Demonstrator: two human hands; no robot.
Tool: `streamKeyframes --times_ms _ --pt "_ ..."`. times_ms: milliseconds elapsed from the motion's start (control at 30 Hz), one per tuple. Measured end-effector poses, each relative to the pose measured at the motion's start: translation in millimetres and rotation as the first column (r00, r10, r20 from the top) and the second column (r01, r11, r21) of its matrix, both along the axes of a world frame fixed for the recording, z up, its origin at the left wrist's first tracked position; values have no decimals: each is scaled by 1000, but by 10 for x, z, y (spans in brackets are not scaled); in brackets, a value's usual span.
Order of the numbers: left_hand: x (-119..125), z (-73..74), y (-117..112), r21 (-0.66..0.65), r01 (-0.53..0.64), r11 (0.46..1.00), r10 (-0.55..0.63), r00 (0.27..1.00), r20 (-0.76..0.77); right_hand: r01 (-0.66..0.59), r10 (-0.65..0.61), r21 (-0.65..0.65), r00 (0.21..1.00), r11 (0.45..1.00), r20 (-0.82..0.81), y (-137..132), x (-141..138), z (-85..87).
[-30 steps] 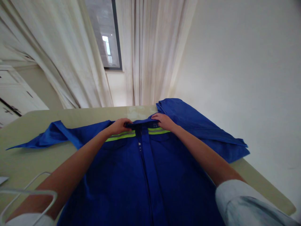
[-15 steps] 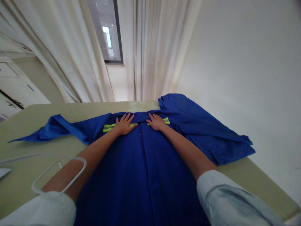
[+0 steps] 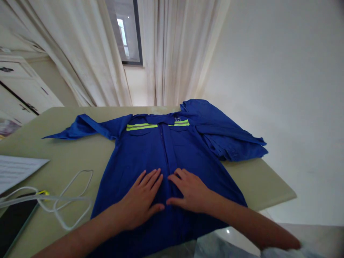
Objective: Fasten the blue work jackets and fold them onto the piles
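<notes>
A blue work shirt (image 3: pixel 166 150) with two yellow-green reflective stripes across the chest lies front-up on a pale green table (image 3: pixel 77 154). Its left sleeve stretches out to the left; the right sleeve is bunched at the table's right side. My left hand (image 3: pixel 143 199) lies flat on the shirt's lower front, fingers spread. My right hand (image 3: pixel 189 190) lies flat beside it, just right of the button placket. Both hands are open and press on the cloth.
A white cable (image 3: pixel 64 200) loops on the table at the left, beside a dark tablet (image 3: pixel 14 222) and a sheet of paper (image 3: pixel 16 170). White curtains (image 3: pixel 166 50) and a window stand behind the table. A white wall is at the right.
Both hands have slid from the chest stripes near the collar down to the shirt's lower front, staying flat. The camera has pulled back, so more of the table shows.
</notes>
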State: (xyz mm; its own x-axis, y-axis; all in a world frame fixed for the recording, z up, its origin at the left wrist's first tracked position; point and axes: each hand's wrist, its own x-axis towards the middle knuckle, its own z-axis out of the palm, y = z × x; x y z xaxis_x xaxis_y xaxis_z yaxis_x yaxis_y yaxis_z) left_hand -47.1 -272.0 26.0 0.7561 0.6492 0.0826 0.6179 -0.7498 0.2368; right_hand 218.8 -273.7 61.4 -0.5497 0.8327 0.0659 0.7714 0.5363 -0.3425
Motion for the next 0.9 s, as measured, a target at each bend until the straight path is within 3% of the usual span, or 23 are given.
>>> streamKeyframes --times_ms 67,133,233,333,633,733,900 --pt "-40 -40 -465 -32 52 998 -53 998 -30 30 -30 8 999 1000 -19 -513 6 -63" --pt "-21 -51 -722 -21 37 999 -38 998 -47 104 -102 20 992 994 -78 -817 21 -114" --pt "70 -51 -875 45 27 999 -26 1000 -12 198 -192 15 963 980 -187 -1053 71 -153" --pt "160 -57 -960 112 92 989 -100 993 65 159 -161 -27 959 987 -232 -1216 128 -183" --pt "261 54 -1071 200 34 979 -78 973 215 152 -131 27 919 988 -373 -1365 142 -255" --pt "272 40 -1073 211 16 977 -64 973 220 166 -140 39 917 985 -375 -1359 110 -249" --pt "236 -31 -1076 257 70 964 -121 975 187 88 -63 60 940 994 -334 -1361 86 -286"
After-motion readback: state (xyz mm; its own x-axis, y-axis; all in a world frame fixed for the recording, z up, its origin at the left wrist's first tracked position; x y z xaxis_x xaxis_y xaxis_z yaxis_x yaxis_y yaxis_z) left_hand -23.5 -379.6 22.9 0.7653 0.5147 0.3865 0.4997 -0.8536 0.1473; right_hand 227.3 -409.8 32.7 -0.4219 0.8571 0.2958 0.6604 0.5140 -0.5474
